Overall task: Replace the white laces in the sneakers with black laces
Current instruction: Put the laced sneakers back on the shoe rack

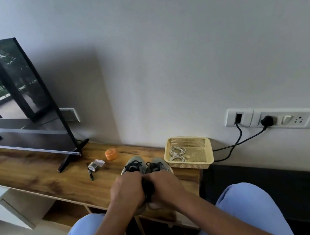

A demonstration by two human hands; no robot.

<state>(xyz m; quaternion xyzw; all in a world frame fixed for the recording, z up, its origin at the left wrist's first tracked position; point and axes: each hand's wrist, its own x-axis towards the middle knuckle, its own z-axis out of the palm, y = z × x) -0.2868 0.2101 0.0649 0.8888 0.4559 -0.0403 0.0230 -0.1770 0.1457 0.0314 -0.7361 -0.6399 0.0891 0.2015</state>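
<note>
1. The 2 sneakers [147,166] sit side by side on the wooden bench [39,176], toes toward the wall, heels at the near edge; black laces [134,164] already run through the eyelets that show.
2. The left hand [127,193] and right hand [164,189] meet over the heel ends, fingers curled around something dark between them; whether that is lace or shoe collar I cannot tell.
3. Laces are likely light, limp and easily slipped; pinching near the tips probably gives the most control. The sneakers look light, soft-topped and easy to push around.
4. The coiled white laces [176,154] lie in the cream basket [205,162], just right of the shoes.
5. The bench ends right beside the basket, and the heels sit at the front edge, so a hard pull could drag a shoe off. Open wood lies left, before the orange lid [111,154], clear plastic piece [96,164] and pen [90,173].
</note>
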